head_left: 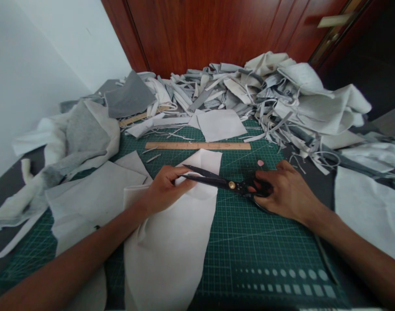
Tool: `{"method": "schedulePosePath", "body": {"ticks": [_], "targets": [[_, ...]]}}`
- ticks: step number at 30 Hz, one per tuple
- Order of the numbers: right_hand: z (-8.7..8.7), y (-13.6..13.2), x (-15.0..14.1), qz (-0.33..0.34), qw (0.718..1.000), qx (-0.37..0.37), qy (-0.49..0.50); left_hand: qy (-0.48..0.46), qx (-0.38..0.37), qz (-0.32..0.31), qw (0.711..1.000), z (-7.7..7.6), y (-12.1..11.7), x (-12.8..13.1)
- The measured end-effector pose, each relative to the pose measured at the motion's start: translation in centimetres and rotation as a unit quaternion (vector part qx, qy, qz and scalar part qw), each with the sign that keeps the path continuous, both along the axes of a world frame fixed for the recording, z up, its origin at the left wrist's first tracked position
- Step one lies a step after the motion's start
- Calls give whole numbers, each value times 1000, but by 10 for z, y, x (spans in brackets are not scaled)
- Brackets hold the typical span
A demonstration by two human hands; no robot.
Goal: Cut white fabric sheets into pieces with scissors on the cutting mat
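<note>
Currently, a pair of black tailor's shears (pixel 223 183) is held in the right hand (pixel 286 194), its fingers (pixel 263 175) curled closed around the bows, which are partly hidden by them. The blades are slightly parted, and their tips are extended over a sheet of white felt-like fabric (pixel 171 255), just beside the left hand (pixel 165 190). Whether a blade has been slid beneath the sheet cannot be told. The left hand is laid on the sheet, its fingers (pixel 173 172) pressed together, with nothing pinched. The sheet is spread on a green cutting mat (pixel 249 233), with a wooden ruler (pixel 197 146) placed just beyond it. A small pink object (pixel 260 163) is lying near the shears, and a heap of grey and white offcuts (pixel 223 86) is banked against a wooden door (pixel 197 30).

The main hazard is judged to be at the left fingers: a nick could be suffered if the blades were closed or pushed forward this near them. A ragged edge could be left if the sheet were allowed to pucker or slip under uneven pressure.
</note>
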State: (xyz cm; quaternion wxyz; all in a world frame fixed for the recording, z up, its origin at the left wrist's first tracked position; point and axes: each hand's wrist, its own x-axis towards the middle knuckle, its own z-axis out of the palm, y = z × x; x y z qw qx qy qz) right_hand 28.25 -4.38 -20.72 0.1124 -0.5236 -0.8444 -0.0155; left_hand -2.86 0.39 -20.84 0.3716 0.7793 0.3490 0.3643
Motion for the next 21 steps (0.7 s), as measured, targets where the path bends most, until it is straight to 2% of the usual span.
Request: {"method": "schedulePosePath", "body": {"ticks": [14, 21], "targets": [[2, 0, 1, 5, 999, 42, -4, 5, -4, 15, 1000, 1, -2, -1], [0, 2, 3, 11, 998, 56, 2, 19, -15, 20, 1000, -5, -1, -5]]}}
